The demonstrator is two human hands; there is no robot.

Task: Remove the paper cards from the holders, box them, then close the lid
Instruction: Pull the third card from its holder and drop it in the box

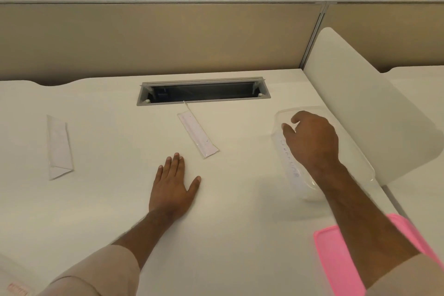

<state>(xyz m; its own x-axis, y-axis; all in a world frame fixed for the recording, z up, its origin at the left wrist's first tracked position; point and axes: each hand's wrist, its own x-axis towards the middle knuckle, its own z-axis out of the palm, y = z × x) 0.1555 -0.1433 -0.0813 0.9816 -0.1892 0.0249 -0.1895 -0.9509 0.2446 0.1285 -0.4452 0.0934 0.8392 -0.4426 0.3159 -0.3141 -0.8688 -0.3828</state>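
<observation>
Right hand [312, 138] reaches into the clear plastic box [298, 175] at about three o'clock on the counter [240, 211], fingers curled loosely over its far rim; whether they pinch a card or only the wall I cannot tell. A paper card [289, 163] with faint writing seems to lie along the box's near wall, so the hand is probably setting it down or steadying the tub. Left hand [171, 185] lies flat and open at centre, palm down, holding nothing, likely bracing the body during the reach. Just beyond its fingertips, at one o'clock from it, a flat clear holder [198, 136] lies slantwise with a pinkish card inside, near enough to be the next one taken. Far off at nine o'clock a second holder [58, 148], folded like a tent, rests alone, its card apparently in place. At five o'clock the pink lid [336, 262] lies under the right forearm, off the box, handy for closing last.
</observation>
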